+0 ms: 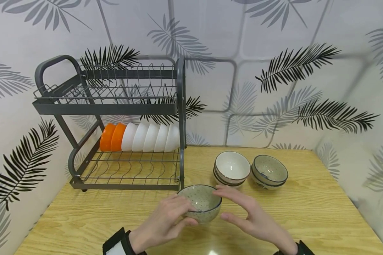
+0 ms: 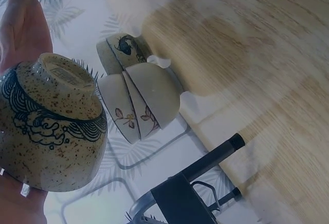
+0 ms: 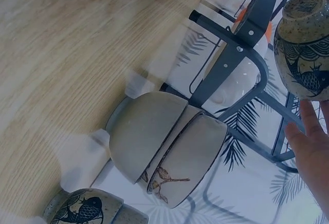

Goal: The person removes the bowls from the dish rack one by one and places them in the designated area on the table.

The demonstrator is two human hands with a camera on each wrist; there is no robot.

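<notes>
A speckled grey-green bowl (image 1: 201, 200) with a dark blue rim is held above the front of the table. My left hand (image 1: 166, 219) grips its left side, thumb below and fingers over the rim. On the bowl's right, my right hand (image 1: 253, 216) has its fingers spread, with the fingertips close to the rim. A blue wave pattern and the foot of the speckled bowl (image 2: 54, 126) show in the left wrist view. From the right wrist side, a dark fish drawing appears on the same bowl (image 3: 303, 54).
A dark two-tier dish rack (image 1: 126, 186) stands at left; its lower tier holds orange bowls (image 1: 111, 137) and several white bowls (image 1: 150, 138). Behind my right hand are stacked cream bowls (image 1: 232, 166) with brown rims and stacked speckled bowls (image 1: 269, 171). A patterned wall (image 1: 274, 106) closes off the back.
</notes>
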